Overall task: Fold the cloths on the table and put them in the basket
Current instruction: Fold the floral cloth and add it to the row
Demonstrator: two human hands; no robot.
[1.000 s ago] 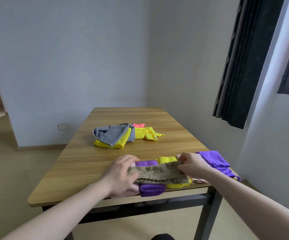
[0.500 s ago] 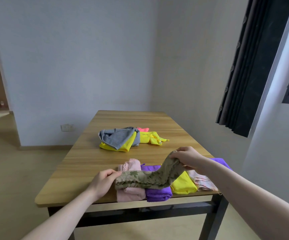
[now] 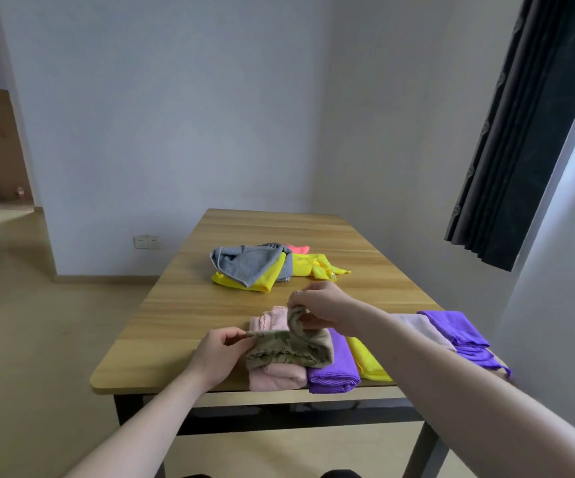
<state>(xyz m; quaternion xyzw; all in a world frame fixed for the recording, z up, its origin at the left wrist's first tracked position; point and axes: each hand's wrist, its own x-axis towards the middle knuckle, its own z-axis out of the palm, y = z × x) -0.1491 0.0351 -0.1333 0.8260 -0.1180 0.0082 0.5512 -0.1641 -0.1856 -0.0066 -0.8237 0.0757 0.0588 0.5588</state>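
1. Head view, the cloth in hand: a camouflage-patterned cloth (image 3: 289, 350) lies across the near edge of the worktop (image 3: 182, 305), on top of a folded pink cloth (image 3: 275, 376) and partly over a folded purple cloth (image 3: 334, 374). Its long axis runs left to right, from one hand to the other.

2. Head view, the left hand (image 3: 218, 357): its fingers (image 3: 234, 336) are curled and pinch the cloth's left end low, just above the pink cloth. The cloth stretches away to the right of these fingers.

3. Head view, the right hand (image 3: 324, 305): its fingers (image 3: 299, 298) pinch the other end, raised above the worktop, so the cloth hangs down and to the left of them in a loose curl. This hand is farther from the body and higher than the left.

4. The coming move, as I judge it: the raised end has to travel leftward and down onto the end that the left fingers anchor, halving the cloth along its long axis.

5. Head view, the rest: unfolded grey and yellow cloths (image 3: 255, 267) lie well beyond both hands. No basket is in view.
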